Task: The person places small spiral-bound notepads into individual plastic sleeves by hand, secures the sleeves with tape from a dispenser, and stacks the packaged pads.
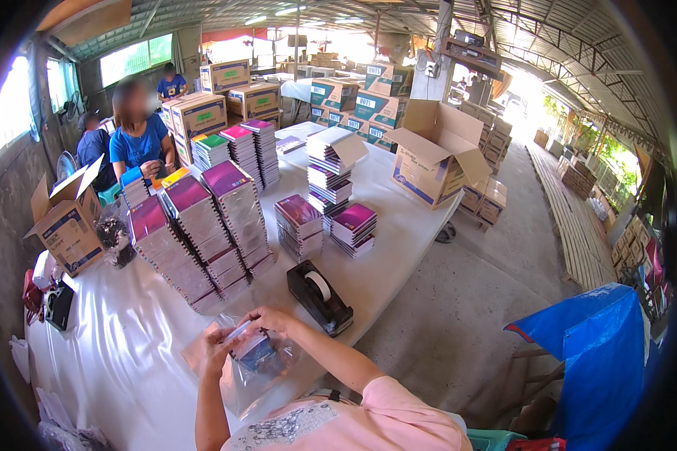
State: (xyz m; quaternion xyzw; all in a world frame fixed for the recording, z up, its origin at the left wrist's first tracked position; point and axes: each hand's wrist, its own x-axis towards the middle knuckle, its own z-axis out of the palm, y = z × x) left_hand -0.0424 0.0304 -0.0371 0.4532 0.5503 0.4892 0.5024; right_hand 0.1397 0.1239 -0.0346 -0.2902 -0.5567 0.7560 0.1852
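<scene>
At the near edge of the table, my left hand point(217, 350) pinches one side of a clear plastic bag point(242, 392). My right hand point(269, 319) grips the bag's upper edge, close to the left fingers. Inside or under the plastic lies a dark blue item point(259, 356), which looks like a small notebook; glare on the film partly hides it. Just beyond my right hand stands a black tape dispenser point(337, 319) with a white roll. Tall stacks of spiral notebooks point(177, 252) with purple covers rise ahead of my hands, some wrapped in clear plastic.
Shorter notebook stacks point(299, 218) stand mid-table. An open carton point(429, 169) sits at the right edge, another open carton point(69, 229) at the left. A second dispenser point(59, 307) lies far left. A person in blue point(137, 143) works across the white-covered table point(128, 353). Blue tarp point(594, 353) hangs at right.
</scene>
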